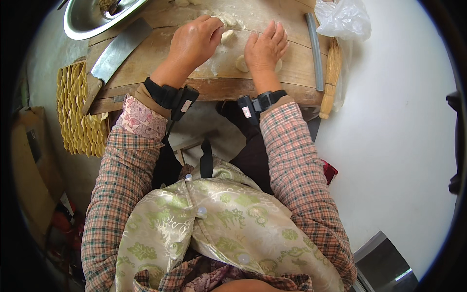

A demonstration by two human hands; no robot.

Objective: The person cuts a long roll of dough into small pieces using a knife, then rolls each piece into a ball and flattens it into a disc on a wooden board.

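My left hand [197, 42] is over the floury wooden board [146, 69], its fingers curled and turned partly away. Whether anything is inside them is hidden. Just right of its fingertips lies a small lump of dough [227, 37]. My right hand [266, 47] is palm down with fingers extended, low over the board. A flat dough round [241, 64] shows beside its thumb side, and the edge of another round [278, 65] peeks out on the other side. More floury dough bits [229, 20] lie beyond my left hand.
A cleaver [120, 51] lies at the board's left, its handle over the edge. Behind it stands a metal basin [78, 29] with filling. Rows of dumplings [78, 113] sit lower left. On the right are a grey rod [314, 51], a straw brush [330, 80] and a plastic bag [343, 20].
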